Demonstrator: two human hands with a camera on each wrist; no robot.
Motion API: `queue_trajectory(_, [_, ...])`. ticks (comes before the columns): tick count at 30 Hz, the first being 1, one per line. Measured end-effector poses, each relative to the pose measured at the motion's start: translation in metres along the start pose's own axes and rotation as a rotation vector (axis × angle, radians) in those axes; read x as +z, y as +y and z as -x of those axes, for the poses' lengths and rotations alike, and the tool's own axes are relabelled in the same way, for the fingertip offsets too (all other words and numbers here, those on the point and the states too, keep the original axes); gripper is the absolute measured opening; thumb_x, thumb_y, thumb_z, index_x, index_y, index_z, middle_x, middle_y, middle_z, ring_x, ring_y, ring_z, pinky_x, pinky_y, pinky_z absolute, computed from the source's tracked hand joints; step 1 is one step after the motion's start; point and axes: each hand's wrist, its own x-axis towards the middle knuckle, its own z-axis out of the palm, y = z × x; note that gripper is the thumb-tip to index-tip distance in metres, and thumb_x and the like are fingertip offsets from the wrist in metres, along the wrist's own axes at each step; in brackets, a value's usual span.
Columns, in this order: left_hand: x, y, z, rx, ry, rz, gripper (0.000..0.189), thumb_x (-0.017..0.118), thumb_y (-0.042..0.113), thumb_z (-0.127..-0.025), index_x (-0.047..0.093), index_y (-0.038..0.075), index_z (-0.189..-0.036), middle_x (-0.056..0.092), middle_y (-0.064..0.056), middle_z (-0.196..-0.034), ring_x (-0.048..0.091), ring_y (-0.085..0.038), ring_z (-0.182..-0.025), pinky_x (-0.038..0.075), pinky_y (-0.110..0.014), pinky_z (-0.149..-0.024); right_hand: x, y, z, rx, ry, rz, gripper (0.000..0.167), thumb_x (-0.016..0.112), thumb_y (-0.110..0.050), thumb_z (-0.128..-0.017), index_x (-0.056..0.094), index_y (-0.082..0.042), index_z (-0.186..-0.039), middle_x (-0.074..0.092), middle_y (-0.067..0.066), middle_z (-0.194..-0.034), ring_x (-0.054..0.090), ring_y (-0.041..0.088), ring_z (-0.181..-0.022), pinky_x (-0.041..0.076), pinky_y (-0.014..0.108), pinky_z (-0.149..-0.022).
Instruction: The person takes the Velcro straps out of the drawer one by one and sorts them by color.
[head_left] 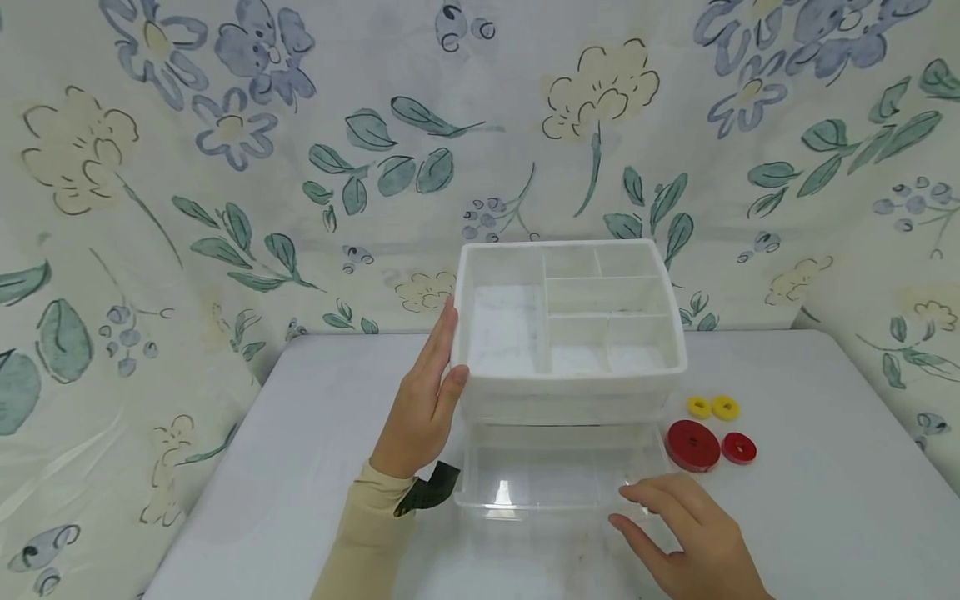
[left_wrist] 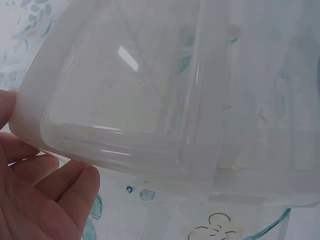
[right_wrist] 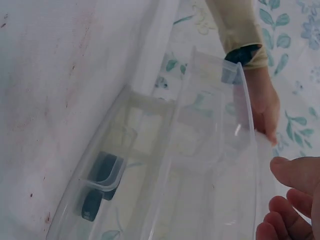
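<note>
A white storage organizer (head_left: 570, 396) with a divided top tray stands on the table. In front of it, a clear plastic drawer (head_left: 555, 479) is pulled out. My left hand (head_left: 416, 417) rests along the organizer's left side, fingers straight and the thumb at its front corner. In the left wrist view, the fingertips (left_wrist: 87, 172) touch the translucent plastic edge. My right hand (head_left: 690, 533) hovers by the drawer's front right corner, thumb and forefinger apart and nothing between them. The right wrist view shows the drawer (right_wrist: 200, 135) beside that hand.
Two yellow rings (head_left: 725, 407), a large red disc (head_left: 692, 445) and a smaller red ring (head_left: 739, 448) lie right of the organizer. Dark rounded things (right_wrist: 91, 204) show by clear plastic; their kind is unclear. Floral cloth (head_left: 390, 208) hangs behind the white table (head_left: 322, 400).
</note>
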Motion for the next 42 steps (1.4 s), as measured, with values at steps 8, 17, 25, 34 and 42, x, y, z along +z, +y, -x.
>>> queue_trajectory(8, [0.001,-0.002,0.001,0.007,0.001,0.007,0.063,0.034,0.040,-0.111,0.015,0.008,-0.162,0.016,-0.014,-0.167,0.018,-0.023,-0.153,0.019,-0.034,-0.122,0.012,-0.013,0.008,0.008,-0.081,0.034,0.043,0.054,-0.052,-0.101,0.071,-0.014,-0.090,0.066,-0.005,-0.081,0.060,0.007,-0.065,0.052,0.011,-0.062])
queue_trajectory(17, [0.001,-0.001,0.000,0.011,0.005,-0.003,0.063,0.033,0.040,-0.111,0.015,0.008,-0.162,0.015,-0.009,-0.168,0.018,-0.024,-0.153,0.019,-0.035,-0.123,0.026,-0.022,0.011,-0.027,-0.146,0.019,0.040,0.051,-0.049,-0.103,0.067,-0.016,-0.088,0.068,-0.008,-0.074,0.061,0.003,-0.060,0.050,0.009,-0.058])
queue_trajectory(25, [0.001,0.000,-0.001,0.007,0.003,-0.001,0.062,0.036,0.037,-0.111,0.016,0.008,-0.161,0.015,-0.011,-0.168,0.017,-0.024,-0.153,0.018,-0.035,-0.123,0.036,-0.019,0.013,-0.127,-0.155,0.067,0.041,0.048,-0.043,-0.106,0.069,-0.013,-0.087,0.068,-0.006,-0.071,0.063,0.004,-0.057,0.052,0.011,-0.057])
queue_trajectory(34, [0.002,-0.001,0.000,-0.002,0.001,-0.001,0.062,0.034,0.038,-0.111,0.015,0.008,-0.162,0.015,-0.010,-0.168,0.017,-0.022,-0.153,0.019,-0.034,-0.123,0.046,-0.015,0.016,-0.175,-0.107,0.059,0.043,0.045,-0.037,-0.108,0.069,-0.010,-0.084,0.064,-0.003,-0.066,0.060,0.006,-0.051,0.049,0.010,-0.052])
queue_trajectory(42, [0.001,-0.001,0.000,-0.002,0.005,-0.008,0.064,0.032,0.041,-0.110,0.015,0.008,-0.162,0.015,-0.008,-0.168,0.018,-0.023,-0.153,0.019,-0.035,-0.122,0.054,-0.011,0.015,-0.227,-0.018,0.089,0.038,0.049,-0.028,-0.107,0.068,-0.009,-0.080,0.064,-0.002,-0.065,0.060,0.007,-0.051,0.051,0.014,-0.050])
